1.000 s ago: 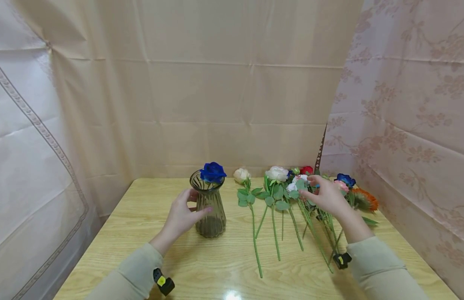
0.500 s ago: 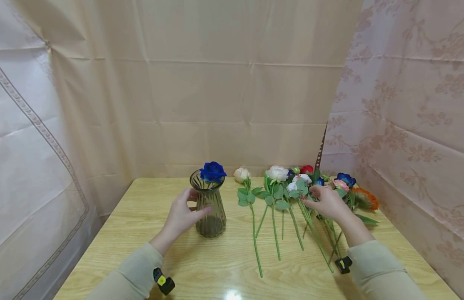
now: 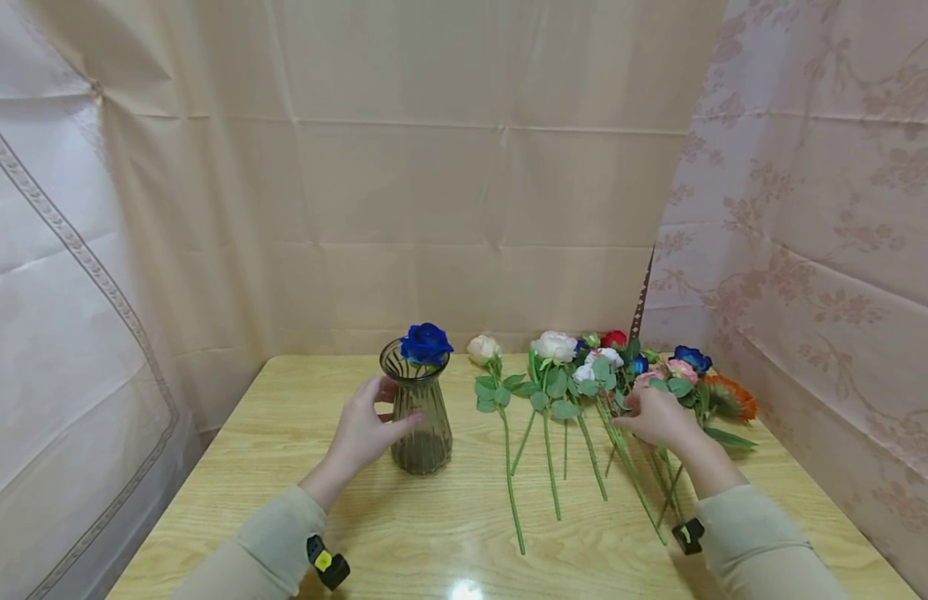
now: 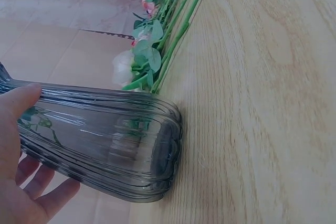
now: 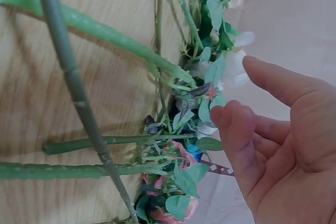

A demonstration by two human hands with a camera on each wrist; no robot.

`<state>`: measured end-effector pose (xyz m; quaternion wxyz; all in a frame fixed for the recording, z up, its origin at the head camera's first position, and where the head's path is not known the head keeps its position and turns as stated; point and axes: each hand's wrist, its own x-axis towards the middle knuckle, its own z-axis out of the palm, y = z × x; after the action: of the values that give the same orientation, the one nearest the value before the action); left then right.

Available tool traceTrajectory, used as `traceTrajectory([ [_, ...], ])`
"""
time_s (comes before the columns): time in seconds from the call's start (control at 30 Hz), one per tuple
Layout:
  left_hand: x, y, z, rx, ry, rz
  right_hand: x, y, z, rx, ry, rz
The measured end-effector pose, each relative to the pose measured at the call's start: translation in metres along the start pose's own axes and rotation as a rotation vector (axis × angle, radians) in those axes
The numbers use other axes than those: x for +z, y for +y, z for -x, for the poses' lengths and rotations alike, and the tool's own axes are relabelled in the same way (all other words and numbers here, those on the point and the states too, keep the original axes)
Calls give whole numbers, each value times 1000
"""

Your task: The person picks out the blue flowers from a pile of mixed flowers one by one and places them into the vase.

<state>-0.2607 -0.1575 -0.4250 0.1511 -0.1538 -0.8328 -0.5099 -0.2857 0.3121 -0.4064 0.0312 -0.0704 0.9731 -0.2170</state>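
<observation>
Viewing remotely, I record: wooden table (image 3: 449, 521) beneath both hands; upright glass vase (image 3: 428, 437), gripped by the left hand (image 3: 369, 425); flowers (image 3: 595, 373) near the right hand (image 3: 662, 418), which holds nothing, thumb and fingers parted; blue rose (image 3: 426, 344) above the left hand, in the vase.

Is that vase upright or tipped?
Upright: the head view shows the vase standing base-down on the table, mouth upward, with a blue rose at its rim.

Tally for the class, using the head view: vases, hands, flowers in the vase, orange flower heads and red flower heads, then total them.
Glass vase: 1
Left hand and right hand: 2
Blue rose in the vase: 1
Orange flower head: 1
Red flower head: 1
Total: 6
</observation>
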Motion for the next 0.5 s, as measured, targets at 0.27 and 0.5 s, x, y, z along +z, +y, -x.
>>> traceTrajectory([
  [0.27, 0, 1, 0, -9, -3, 0, 8, 0, 5, 69, -73, -80],
  [0.5, 0, 2, 0, -10, -3, -2, 14, -2, 9, 70, -86, -78],
])
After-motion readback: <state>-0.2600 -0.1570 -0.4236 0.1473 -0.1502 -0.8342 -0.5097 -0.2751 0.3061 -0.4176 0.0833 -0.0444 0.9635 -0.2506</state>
